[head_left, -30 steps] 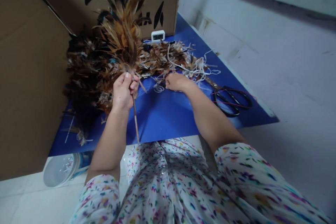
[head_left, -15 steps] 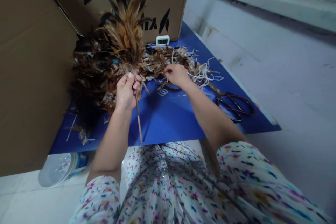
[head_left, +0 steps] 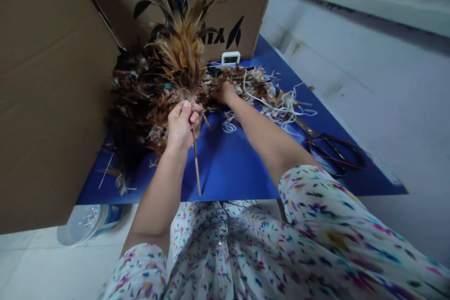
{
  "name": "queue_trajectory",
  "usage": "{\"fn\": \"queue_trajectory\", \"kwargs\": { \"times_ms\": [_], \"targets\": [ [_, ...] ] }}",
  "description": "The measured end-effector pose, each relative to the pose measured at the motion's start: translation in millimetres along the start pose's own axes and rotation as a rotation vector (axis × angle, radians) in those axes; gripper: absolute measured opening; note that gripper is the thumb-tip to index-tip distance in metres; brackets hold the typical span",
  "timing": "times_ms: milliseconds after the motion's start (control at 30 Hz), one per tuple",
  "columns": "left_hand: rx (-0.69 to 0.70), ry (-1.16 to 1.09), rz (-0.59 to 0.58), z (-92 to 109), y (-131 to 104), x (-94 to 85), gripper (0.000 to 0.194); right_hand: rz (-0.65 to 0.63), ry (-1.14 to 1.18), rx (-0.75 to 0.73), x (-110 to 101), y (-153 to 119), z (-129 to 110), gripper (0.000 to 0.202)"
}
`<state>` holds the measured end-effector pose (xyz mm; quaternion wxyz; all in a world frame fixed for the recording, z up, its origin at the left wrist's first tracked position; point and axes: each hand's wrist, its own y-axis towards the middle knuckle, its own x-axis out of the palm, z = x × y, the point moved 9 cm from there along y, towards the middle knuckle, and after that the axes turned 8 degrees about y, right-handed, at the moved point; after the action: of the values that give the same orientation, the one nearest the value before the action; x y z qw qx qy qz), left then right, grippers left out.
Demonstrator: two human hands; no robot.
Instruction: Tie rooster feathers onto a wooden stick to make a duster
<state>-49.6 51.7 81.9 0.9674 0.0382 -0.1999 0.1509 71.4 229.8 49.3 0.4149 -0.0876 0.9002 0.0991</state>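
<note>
At eight o'clock, below the blue table (head_left: 239, 168), a plastic bucket (head_left: 75, 229) stands on the tiled floor. At the table's near edge, toward six o'clock, is the lower end of the brown stick (head_left: 197, 164) of a feather duster (head_left: 184, 51). The left hand (head_left: 181, 124) is closed around it just below the plumes, which rise toward eleven. Black-handled scissors (head_left: 316, 135) lie at three o'clock. At twelve, the right hand (head_left: 225, 93) is among loose feathers (head_left: 258, 83), fingertips hidden; I cannot tell whether it grips anything. Farther, a small white digital display (head_left: 230, 59) stands before a cardboard box (head_left: 235, 14).
</note>
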Motion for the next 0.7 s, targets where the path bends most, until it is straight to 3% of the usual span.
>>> {"fn": "queue_trajectory", "kwargs": {
  "times_ms": [167, 333, 467, 600, 700],
  "targets": [
    [0.007, -0.024, 0.004, -1.4, 1.5, -0.4, 0.015, 0.086, 0.47, 0.101, -30.1, -22.6, 4.9, 0.016],
    [-0.028, -0.062, -0.02, -7.2, 2.6, 2.0, 0.015, -0.002, 1.049, 0.117, -51.2, -64.8, -1.4, 0.014],
    [-0.049, -0.083, -0.061, -14.2, 4.1, 3.7, 0.015, -0.019, 1.129, 0.113, -65.0, -84.7, 7.2, 0.019],
    [-0.078, -0.09, -0.078, -20.2, 4.2, 5.0, 0.013, 0.089, 1.118, 0.078, -78.8, -93.3, 20.1, 0.028],
    [-0.121, -0.097, -0.097, -23.8, 1.5, 9.6, 0.012, 0.079, 1.149, 0.025, -80.6, -101.6, 15.7, 0.028]
  ]
}}
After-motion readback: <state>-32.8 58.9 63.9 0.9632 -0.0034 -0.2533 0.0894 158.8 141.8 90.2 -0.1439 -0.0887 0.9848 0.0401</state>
